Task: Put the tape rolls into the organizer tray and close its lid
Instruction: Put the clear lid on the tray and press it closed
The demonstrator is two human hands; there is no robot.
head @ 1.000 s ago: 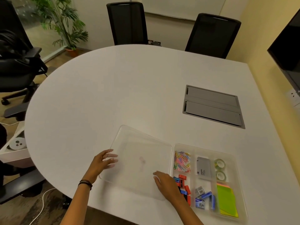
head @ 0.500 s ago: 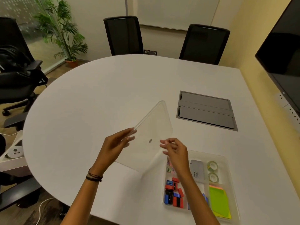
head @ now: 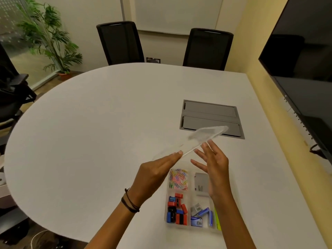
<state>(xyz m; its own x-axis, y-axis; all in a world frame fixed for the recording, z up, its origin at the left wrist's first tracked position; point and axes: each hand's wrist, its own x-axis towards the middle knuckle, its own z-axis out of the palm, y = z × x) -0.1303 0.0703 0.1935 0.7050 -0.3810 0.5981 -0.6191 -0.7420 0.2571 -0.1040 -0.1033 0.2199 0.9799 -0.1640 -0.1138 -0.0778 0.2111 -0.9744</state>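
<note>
The clear organizer tray (head: 177,226) lies on the white table (head: 89,141) near its front edge, with its top uncovered. Its clear lid (head: 203,136) is up in the air above the tray's far end, tilted and blurred. My left hand (head: 154,175) pinches the lid's near edge. My right hand (head: 213,166) is beside it with fingers spread, fingertips at the lid's edge. The tape rolls are hidden behind my right hand and forearm.
The tray holds coloured paper clips (head: 178,178), red, blue and black blocks (head: 176,209), staple boxes (head: 201,215), a grey box (head: 201,181) and green notes (head: 217,220). A grey cable hatch (head: 210,117) sits beyond. Two black chairs (head: 120,42) stand behind; a dark screen (head: 305,69) is at right.
The lid has been lifted from the table left of the tray and swung up and rightward over the tray. My right hand has loosened from the lid, fingers now spread.
</note>
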